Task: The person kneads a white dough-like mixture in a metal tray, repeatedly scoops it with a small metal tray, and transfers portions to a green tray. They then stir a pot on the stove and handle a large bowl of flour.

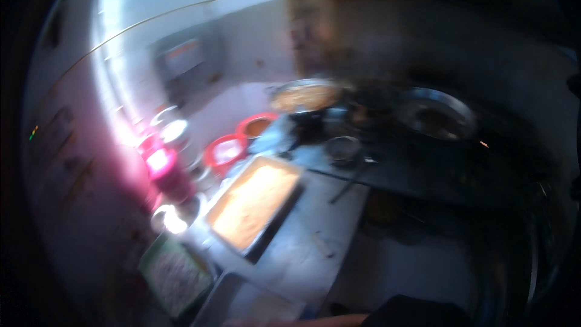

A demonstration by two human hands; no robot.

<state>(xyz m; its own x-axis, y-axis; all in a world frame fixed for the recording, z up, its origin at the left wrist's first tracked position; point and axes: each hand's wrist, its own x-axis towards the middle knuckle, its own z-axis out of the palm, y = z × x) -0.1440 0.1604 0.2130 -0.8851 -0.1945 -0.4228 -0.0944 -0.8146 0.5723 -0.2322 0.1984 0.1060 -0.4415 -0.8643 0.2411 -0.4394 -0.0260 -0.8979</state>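
Observation:
Both of my hands are out of view. A strip of bare forearm point(336, 321) runs along the bottom edge beside dark clothing point(408, 312); which arm it is cannot be told. Just above it lies a shallow metal tray point(222, 297), cut off by the frame. Before me on the metal-topped table point(304, 240) stands a rectangular pan holding a golden, flat-topped slab point(256, 202), perhaps a baked cake. A long-handled utensil point(349, 186) rests near a small dark bowl point(343, 150). The whole picture is blurred.
A green tub point(150, 265) of pale contents stands at lower left. Pink containers point(168, 168), red-rimmed bowls point(206, 156) and a metal container point(159, 220) line the left wall. Further back are a wide pan of light brown food point(306, 97) and a large metal pan point(458, 109).

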